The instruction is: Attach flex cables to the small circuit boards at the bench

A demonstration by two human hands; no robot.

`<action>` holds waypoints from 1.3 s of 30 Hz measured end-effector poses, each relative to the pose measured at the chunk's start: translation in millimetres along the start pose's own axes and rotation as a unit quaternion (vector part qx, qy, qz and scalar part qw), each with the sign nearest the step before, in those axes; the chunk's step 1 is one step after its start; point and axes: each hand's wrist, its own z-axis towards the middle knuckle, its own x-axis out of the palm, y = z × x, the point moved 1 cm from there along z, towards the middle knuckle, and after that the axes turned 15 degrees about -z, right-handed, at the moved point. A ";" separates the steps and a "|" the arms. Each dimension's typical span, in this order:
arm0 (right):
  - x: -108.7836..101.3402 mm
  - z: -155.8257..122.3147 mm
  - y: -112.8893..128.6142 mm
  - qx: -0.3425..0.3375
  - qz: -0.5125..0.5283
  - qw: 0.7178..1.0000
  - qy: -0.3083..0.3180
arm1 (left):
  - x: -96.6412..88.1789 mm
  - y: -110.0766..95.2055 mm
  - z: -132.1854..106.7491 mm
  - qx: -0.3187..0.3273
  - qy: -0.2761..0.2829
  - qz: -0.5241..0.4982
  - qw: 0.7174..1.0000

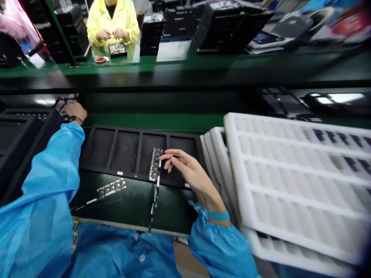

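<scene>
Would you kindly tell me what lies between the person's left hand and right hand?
In the head view, a black compartment tray, with a circuit board overlapping it beside the right hand.

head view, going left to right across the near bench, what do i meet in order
Stacked black trays, left hand, circuit board panel lying on the green bench, second circuit board panel, right hand, white compartment trays.
</scene>
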 end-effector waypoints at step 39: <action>70.1 30.1 11.4 -0.083 -0.116 0.990 0.001 | -26.4 51.8 -342.9 0.122 0.283 0.212 0.927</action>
